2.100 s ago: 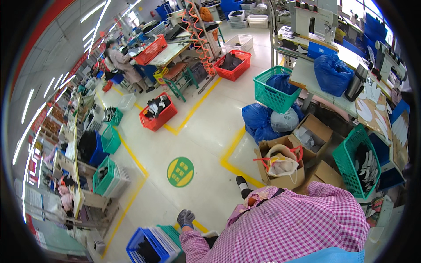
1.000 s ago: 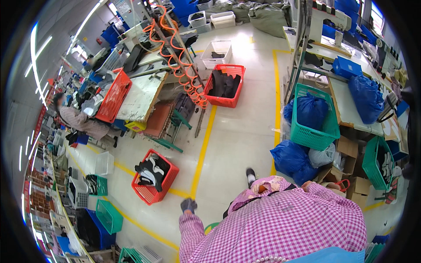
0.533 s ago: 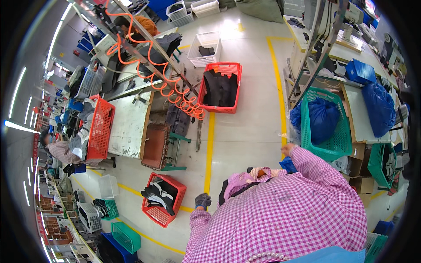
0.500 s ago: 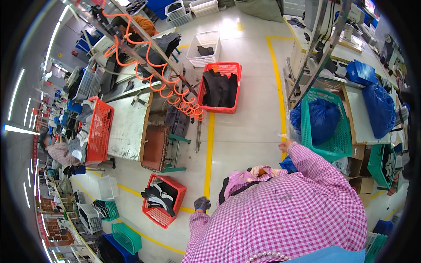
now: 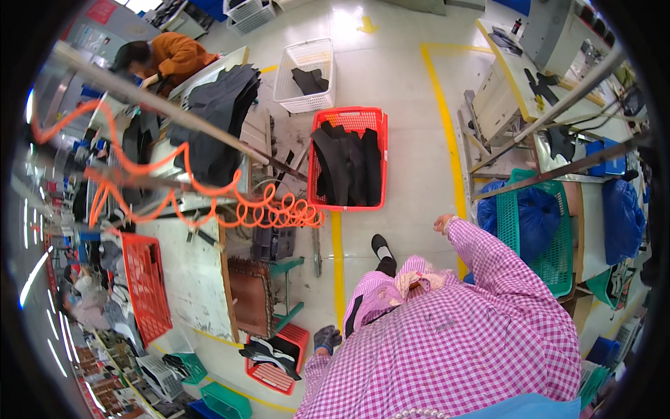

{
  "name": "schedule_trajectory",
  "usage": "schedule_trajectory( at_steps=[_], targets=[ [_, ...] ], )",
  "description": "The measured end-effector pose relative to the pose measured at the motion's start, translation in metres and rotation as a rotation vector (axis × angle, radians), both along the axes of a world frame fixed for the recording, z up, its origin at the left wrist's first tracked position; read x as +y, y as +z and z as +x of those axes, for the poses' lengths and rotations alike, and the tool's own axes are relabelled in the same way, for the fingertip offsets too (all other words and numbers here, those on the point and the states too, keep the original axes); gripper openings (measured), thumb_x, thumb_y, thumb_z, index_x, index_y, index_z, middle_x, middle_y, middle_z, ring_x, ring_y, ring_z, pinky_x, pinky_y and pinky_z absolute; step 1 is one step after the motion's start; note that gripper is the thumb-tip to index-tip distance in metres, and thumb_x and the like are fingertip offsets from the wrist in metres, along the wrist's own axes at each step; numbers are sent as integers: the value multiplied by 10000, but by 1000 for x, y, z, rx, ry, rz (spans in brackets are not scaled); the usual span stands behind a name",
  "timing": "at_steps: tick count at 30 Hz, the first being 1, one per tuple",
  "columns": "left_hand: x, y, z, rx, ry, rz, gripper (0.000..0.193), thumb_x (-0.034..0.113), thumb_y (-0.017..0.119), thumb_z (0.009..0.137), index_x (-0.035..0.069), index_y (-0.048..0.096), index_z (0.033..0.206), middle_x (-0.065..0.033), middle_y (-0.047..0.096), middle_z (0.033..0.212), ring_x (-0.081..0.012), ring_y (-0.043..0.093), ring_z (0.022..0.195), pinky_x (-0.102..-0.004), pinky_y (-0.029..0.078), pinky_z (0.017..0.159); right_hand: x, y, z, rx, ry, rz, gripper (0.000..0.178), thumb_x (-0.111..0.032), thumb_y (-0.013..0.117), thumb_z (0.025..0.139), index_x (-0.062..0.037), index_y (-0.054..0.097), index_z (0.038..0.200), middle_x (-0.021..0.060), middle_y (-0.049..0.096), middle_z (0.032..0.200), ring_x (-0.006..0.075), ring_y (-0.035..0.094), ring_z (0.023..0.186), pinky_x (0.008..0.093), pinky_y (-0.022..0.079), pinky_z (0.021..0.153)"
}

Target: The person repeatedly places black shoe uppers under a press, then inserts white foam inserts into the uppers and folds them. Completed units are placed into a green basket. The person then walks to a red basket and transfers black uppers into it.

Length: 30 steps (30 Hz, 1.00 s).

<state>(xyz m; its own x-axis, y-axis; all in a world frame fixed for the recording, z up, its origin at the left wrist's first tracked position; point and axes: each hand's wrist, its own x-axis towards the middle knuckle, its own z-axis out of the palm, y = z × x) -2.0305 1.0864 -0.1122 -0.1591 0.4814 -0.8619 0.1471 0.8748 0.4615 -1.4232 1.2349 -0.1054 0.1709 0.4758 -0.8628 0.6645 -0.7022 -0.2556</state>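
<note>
My right hand [image 5: 442,223], bare, is raised over the floor, right of the red basket [image 5: 347,207]. Its fingers are loosely bent and I see nothing in them. Hanging low at my left side is my left hand [image 5: 327,339] in a dark grey glove, fingers slightly apart and no object visible in it. Dark cut pieces [image 5: 349,164] fill the red basket ahead of me. Close to the left hand, a second red basket [image 5: 273,378] holds black and white cut pieces [image 5: 269,355]. One foot in a black shoe [image 5: 379,242] is forward on the floor.
Orange coiled hose [image 5: 279,213] and a metal bar cross the left side above a worktable [image 5: 185,279] and brown padded stool [image 5: 249,297]. A white basket [image 5: 305,105] stands beyond the red one. On the right are a green basket [image 5: 567,262] with blue bags and metal frames. A person [image 5: 178,56] works far left.
I have moved forward: the red basket and hose look nearer, and the lower red basket has slid back toward the bottom edge. My foot has come into view. Both hands still appear to hold nothing.
</note>
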Motion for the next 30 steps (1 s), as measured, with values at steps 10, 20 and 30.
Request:
schedule_trajectory(
  at_steps=[10, 20, 30],
  targets=[
    [233, 115, 112, 47, -220, 265, 353, 75, 517, 923, -64, 492, 1246, -121, 625, 1047, -209, 628, 845, -285, 533, 744, 165, -136, -6, 139, -147, 59, 594, -435, 722, 719, -75, 605, 1176, 179, 602, 1177, 305, 553, 1132, 389, 426, 988],
    [158, 110, 158, 46, 176, -573, 438, 126, 615, 885, -61, 480, 1258, -182, 650, 1000, -223, 654, 812, -310, 558, 734, 284, -307, -2, 95, -635, 81, 834, -350, 769, 720, 22, 365, 1347, 220, 542, 1257, 308, 530, 1170, 379, 412, 997],
    [247, 130, 219, 176, 94, -523, 401, 93, 577, 901, -41, 491, 1269, -175, 638, 1075, -216, 642, 914, -328, 521, 854, 298, -375, -31, 231, -1057, 104, 409, 18, 634, 629, 43, 607, 1036, 174, 658, 911, 301, 642, 832, 390, 509, 737]
  ],
)
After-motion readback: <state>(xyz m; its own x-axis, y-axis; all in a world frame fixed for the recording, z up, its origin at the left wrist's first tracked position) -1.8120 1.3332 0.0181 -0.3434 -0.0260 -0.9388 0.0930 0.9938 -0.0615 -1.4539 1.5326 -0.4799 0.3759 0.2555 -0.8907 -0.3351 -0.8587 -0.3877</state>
